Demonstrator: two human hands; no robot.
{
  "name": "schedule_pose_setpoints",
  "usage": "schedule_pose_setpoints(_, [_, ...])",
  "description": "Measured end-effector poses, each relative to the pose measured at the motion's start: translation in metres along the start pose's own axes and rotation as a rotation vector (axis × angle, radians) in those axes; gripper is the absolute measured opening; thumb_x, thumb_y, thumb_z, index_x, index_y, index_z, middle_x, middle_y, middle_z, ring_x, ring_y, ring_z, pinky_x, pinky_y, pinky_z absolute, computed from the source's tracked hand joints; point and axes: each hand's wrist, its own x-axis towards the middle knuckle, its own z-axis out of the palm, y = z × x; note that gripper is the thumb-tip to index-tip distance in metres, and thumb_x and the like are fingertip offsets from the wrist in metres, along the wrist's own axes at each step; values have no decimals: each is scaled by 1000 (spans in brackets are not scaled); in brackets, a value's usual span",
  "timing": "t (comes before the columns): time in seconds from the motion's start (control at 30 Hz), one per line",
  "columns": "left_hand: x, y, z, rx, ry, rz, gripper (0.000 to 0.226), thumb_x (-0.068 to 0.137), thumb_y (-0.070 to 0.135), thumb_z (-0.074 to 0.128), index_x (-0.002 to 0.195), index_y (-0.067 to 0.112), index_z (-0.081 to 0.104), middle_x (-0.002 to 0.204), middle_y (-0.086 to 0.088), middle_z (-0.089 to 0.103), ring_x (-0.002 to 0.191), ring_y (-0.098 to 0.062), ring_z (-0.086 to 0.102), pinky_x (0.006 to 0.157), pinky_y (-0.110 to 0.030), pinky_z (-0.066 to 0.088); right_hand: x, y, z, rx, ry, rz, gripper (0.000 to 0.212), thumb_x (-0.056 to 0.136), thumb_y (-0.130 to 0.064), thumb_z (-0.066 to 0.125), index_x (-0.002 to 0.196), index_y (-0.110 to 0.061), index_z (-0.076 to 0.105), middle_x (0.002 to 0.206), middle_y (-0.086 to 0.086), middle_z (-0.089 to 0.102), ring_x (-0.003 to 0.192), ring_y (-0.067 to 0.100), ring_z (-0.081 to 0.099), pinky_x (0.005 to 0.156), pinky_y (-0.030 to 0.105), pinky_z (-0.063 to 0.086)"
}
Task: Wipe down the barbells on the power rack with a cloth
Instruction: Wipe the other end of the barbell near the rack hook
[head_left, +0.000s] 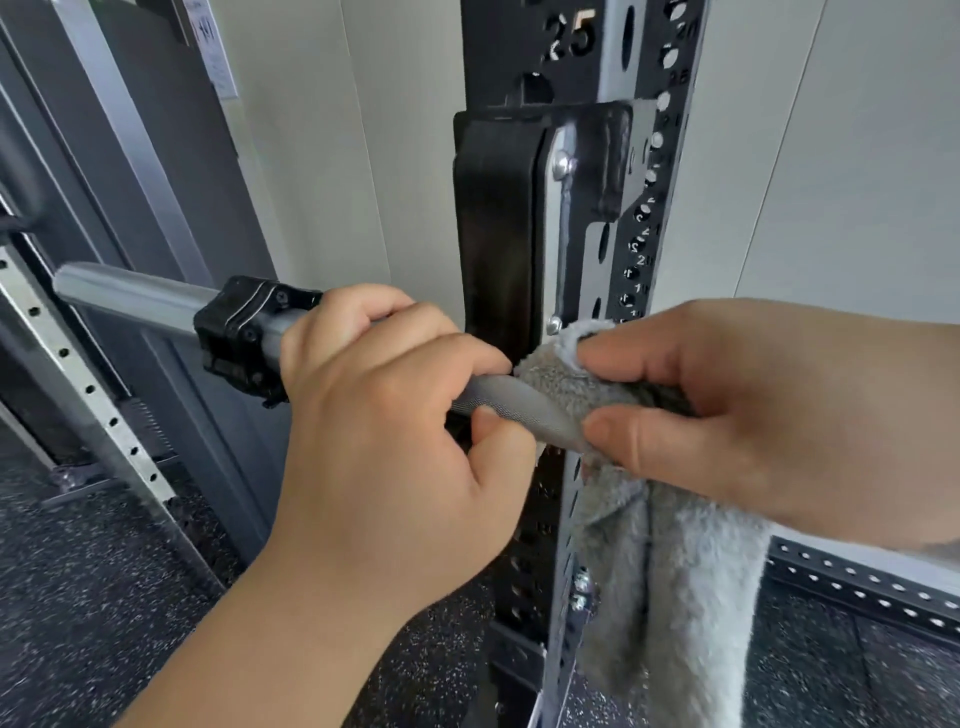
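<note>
A silver knurled steel barbell (511, 402) crosses the black perforated power rack upright (493, 47), with a black clamp collar (244, 338) on its sleeve. The left hand (384, 415) is curled round the shaft, steadying it. The right hand (753, 415), wrist level, pinches a fluffy grey cloth (670, 571) onto the bar with thumb and fingers (623, 356). Best wrapped fully round, squeezed firmly and slid along the knurling.

Head-worn view, forward and down, close on the rack upright (582, 260).
</note>
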Motion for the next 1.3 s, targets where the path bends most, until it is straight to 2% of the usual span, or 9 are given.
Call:
schedule_pose_setpoints(0.13, [-2, 3, -2, 6, -11, -32, 30, 76, 26, 50, 87, 22, 78, 86, 15, 65, 108, -18, 49, 95, -36, 27, -11, 8, -10, 3, -121, 8, 22, 81, -63, 39, 91, -48, 50, 69, -22, 60, 53, 3, 59, 49, 24, 44])
schedule_pose_setpoints(0.33, [-4, 8, -4, 78, -65, -75, 33, 80, 29, 46, 92, 26, 76, 93, 17, 65, 115, -15, 49, 101, -33, 23, -17, 16, -14, -118, -118, -41, 22, 85, -59, 42, 91, -39, 48, 79, -28, 60, 57, 0, 58, 52, 19, 45])
schedule_pose_setpoints(0.47, [-4, 10, -6, 85, -112, -97, 35, 80, 30, 44, 98, 25, 74, 103, 18, 67, 121, -15, 48, 102, -35, 24, 0, 11, -6, -42, -107, -88, 28, 94, -51, 45, 85, -26, 52, 62, -4, 56, 48, 6, 50, 49, 16, 42])
schedule_pose_setpoints(0.6, [-7, 11, -8, 95, -122, -123, 38, 81, 30, 43, 103, 29, 74, 109, 21, 67, 129, -12, 46, 109, -36, 25, -13, 19, -16, 12, -153, -46, 23, 99, -43, 53, 87, -24, 58, 72, -1, 63, 52, 2, 62, 48, 15, 47])
schedule_pose_setpoints(0.73, [-7, 15, -7, 133, -135, -134, 40, 82, 32, 43, 105, 29, 75, 110, 22, 68, 131, -9, 46, 111, -32, 21, -32, 27, -21, 59, -184, -6, 23, 98, -42, 54, 83, -24, 57, 70, 3, 67, 46, 8, 67, 53, 34, 57])
schedule_pose_setpoints(0.83, [-10, 22, -11, 203, -140, -149, 38, 90, 35, 43, 110, 30, 75, 116, 21, 69, 134, -9, 47, 115, -34, 20, -26, 29, -13, -23, -101, -61, 21, 96, -41, 53, 82, -25, 54, 62, 0, 59, 42, 8, 57, 43, 21, 44])
schedule_pose_setpoints(1.0, [-30, 59, -13, 381, -206, -102, 47, 92, 37, 53, 134, 22, 66, 139, 11, 63, 141, -13, 47, 120, -35, 20, -29, 35, -12, 16, -81, -103, 26, 99, -40, 52, 86, -17, 56, 62, 2, 59, 38, 4, 52, 36, 15, 37])
schedule_pose_setpoints(1.17, [-33, 52, -19, 364, -257, -88, 63, 89, 32, 60, 150, 21, 49, 145, 9, 58, 138, -15, 48, 119, -36, 28, -55, 44, -19, -126, -22, -143, 27, 91, -53, 46, 81, -28, 48, 61, 0, 57, 54, -6, 55, 50, 14, 43])
schedule_pose_setpoints(1.3, [-17, 25, -30, 205, -228, -126, 84, 86, 48, 58, 160, 26, 25, 152, 16, 45, 142, -6, 33, 122, -29, 11, -64, 32, -23, -141, -84, -89, 15, 86, -58, 41, 93, -46, 45, 78, -34, 59, 54, -4, 57, 45, 19, 41])
